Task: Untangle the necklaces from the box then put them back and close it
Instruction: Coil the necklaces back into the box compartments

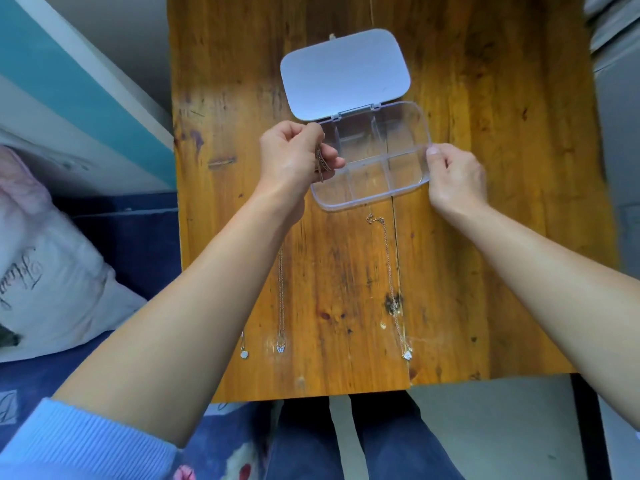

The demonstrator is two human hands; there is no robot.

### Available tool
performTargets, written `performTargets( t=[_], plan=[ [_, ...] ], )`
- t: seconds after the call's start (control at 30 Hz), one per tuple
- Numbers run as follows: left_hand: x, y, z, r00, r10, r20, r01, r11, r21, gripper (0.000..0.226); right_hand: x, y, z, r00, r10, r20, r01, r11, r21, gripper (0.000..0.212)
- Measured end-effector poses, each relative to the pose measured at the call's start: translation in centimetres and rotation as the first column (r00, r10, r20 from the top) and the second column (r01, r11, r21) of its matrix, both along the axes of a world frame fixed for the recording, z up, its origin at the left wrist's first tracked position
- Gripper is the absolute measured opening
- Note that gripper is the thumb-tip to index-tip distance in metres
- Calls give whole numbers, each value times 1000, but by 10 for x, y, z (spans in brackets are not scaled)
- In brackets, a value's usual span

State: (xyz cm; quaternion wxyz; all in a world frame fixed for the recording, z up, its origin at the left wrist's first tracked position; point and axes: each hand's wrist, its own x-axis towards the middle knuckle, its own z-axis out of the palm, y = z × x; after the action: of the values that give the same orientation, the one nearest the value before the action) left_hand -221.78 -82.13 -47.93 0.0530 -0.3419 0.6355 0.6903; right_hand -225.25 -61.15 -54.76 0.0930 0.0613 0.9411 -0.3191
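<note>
Scratched, stained wooden desk (485, 168) fills the view, with a seam running to its near edge. A bed (131, 237) with a dark blue cover and a lettered white pillow (52, 271) lies to its left, and grey floor (485, 427) shows below. The clear compartmented box (367, 178) sits on the desk, its lid (344, 72) laid open behind it. The left hand (294, 157) has its grip closed on a chain (319, 164), possibly several strands, over the box's left end. The right hand (455, 174) pinches the right rim. Other necklaces (281, 299) lie stretched toward the near edge.

The clear divided box (369, 180) lies open, lid (344, 74) flat behind, three necklaces (391, 271) stretched out before it, another chain (320, 162) over its left end.
</note>
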Motion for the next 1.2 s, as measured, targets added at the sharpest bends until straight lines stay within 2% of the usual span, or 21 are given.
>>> performTargets(
  t=[0.3, 0.5, 0.63, 0.73, 0.83, 0.93, 1.03, 1.1, 1.2],
  plan=[
    [14, 2, -27, 986, -167, -23, 154, 945, -288, 4, 4, 0, 2, 1000, 13, -7, -13, 1000, 9, 38],
    [21, 3, -33, 952, -304, -15, 254, 821, -511, 2, 4, 0, 6, 999, 27, 23, -27, 1000, 12, 38],
    [27, 3, -34, 946, -321, -49, 222, 750, -624, 3, 9, 0, 10, 998, 32, 59, -29, 998, -56, 40],
    [32, 2, -39, 971, -231, -68, 126, 727, -675, 1, 24, 1, 12, 1000, -7, 16, 8, 996, -87, 43],
    [35, 1, -46, 992, -120, -36, 66, 748, -660, 6, 57, 8, 13, 998, -52, -20, 50, 995, -91, 33],
    [36, -1, -57, 995, -65, 70, 91, 861, -501, 16, 98, 15, 11, 998, -29, 47, 29, 1000, -11, 26],
    [41, -3, -63, 991, -45, 122, 76, 960, -269, 18, 127, 15, 5, 973, 67, 222, -87, 993, 79, 20],
    [43, -5, -65, 992, -45, 116, 70, 974, -216, 18, 139, 11, 1, 941, 133, 310, -185, 972, 144, 19],
    [44, -7, -66, 992, -56, 112, 78, 976, -203, 19, 147, 4, -4, 939, 191, 287, -264, 934, 242, 18]
  ],
)
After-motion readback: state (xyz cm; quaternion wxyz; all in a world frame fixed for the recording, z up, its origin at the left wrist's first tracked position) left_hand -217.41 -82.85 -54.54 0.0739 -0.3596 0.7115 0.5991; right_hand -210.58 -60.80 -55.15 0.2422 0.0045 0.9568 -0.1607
